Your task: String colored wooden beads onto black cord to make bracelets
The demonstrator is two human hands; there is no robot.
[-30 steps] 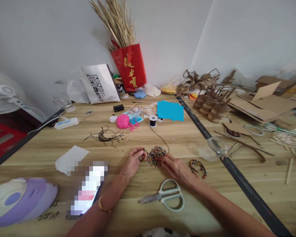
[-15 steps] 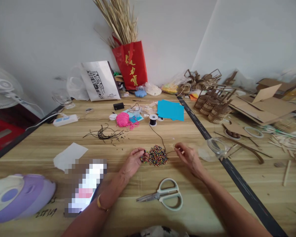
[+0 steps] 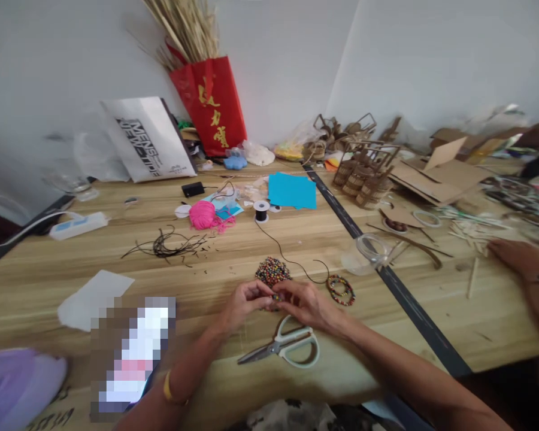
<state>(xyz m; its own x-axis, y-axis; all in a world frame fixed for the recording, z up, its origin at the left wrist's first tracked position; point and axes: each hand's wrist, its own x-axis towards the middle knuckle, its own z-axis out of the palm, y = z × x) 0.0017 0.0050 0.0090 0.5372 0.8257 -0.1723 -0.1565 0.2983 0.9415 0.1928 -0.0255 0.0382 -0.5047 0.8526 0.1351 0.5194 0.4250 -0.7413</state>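
My left hand (image 3: 247, 304) and my right hand (image 3: 306, 302) meet just in front of a pile of multicoloured beads (image 3: 273, 270). Between their pinched fingertips is a small beaded string (image 3: 276, 297), held by both. Beaded loops (image 3: 341, 290) lie on the table to the right of my right hand. From a spool of black cord (image 3: 261, 212), a thin cord runs past the pile toward these loops. Scissors (image 3: 281, 347) with pale handles lie below my hands, close to my right wrist.
Left are a phone (image 3: 137, 353), white paper (image 3: 94, 299) and black cord scraps (image 3: 166, 242). Pink yarn (image 3: 202, 214) and blue sheets (image 3: 291, 190) lie beyond the beads. Another person's hand (image 3: 507, 251) rests at the right, near wooden sticks.
The view has shifted right. My right hand has left the cord end and joined my left hand at the beaded string. Beaded loops now show at the right, and another person's arm is more visible.
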